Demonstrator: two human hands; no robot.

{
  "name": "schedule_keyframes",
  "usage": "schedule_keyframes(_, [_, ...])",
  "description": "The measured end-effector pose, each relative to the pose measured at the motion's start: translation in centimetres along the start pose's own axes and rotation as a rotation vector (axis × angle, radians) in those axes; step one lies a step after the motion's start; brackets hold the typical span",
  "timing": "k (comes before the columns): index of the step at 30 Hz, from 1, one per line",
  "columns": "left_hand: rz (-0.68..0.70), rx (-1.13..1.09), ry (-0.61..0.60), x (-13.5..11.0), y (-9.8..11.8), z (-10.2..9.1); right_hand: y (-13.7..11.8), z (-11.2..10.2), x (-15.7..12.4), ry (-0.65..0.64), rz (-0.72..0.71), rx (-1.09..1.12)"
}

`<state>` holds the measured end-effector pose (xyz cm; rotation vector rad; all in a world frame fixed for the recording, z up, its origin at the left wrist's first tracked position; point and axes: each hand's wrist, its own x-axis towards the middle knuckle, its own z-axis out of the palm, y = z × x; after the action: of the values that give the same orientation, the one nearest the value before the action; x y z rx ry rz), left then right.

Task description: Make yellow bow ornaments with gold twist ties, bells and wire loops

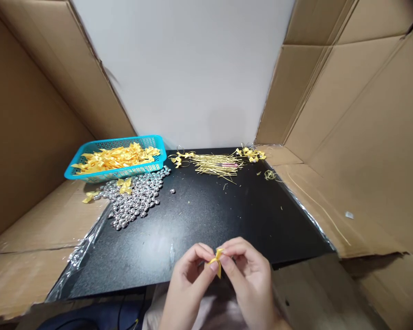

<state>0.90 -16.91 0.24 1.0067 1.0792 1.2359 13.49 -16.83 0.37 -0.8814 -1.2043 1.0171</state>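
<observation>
A small yellow ribbon bow [218, 261] is pinched between both my hands at the near edge of the black tabletop [206, 220]. My left hand [189, 284] has thumb and fingers closed on the bow's left side. My right hand [251, 279] grips it from the right with curled fingers. Far from both hands, a pile of small silver bells [136, 199] lies at the left. A bundle of thin gold strings [216, 164] lies at the back.
A turquoise basket [89, 174] full of yellow bows stands at the back left. Finished bows [251, 154] lie at the back right, and a few loose ones [125, 185] rest on the bells. Cardboard walls [358, 137] enclose both sides.
</observation>
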Motion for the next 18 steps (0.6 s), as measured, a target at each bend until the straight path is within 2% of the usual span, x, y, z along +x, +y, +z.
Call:
schedule_keyframes(4, [-0.045, 0.093, -0.064, 0.1, 0.5, -0.5, -1.0, -0.7, 1.4, -0.137, -0.075, -0.173])
schedule_keyframes(6, [-0.073, 0.124, -0.072, 0.3, 0.8, -0.8, -1.4, -0.8, 2.1, -0.165, -0.079, -0.213])
schedule_keyframes(9, [-0.095, 0.119, -0.043, 0.7, 1.2, -1.1, -1.4, -1.0, 2.5, -0.124, -0.056, -0.214])
schedule_keyframes(13, [-0.049, 0.012, 0.083, 1.1, 1.1, -1.2, -0.9, -1.0, 1.9, 0.002, -0.047, -0.192])
schedule_keyframes(18, [-0.01, -0.092, 0.153, 0.9, 1.2, -0.7, -0.7, -0.4, 0.8, -0.046, 0.007, -0.218])
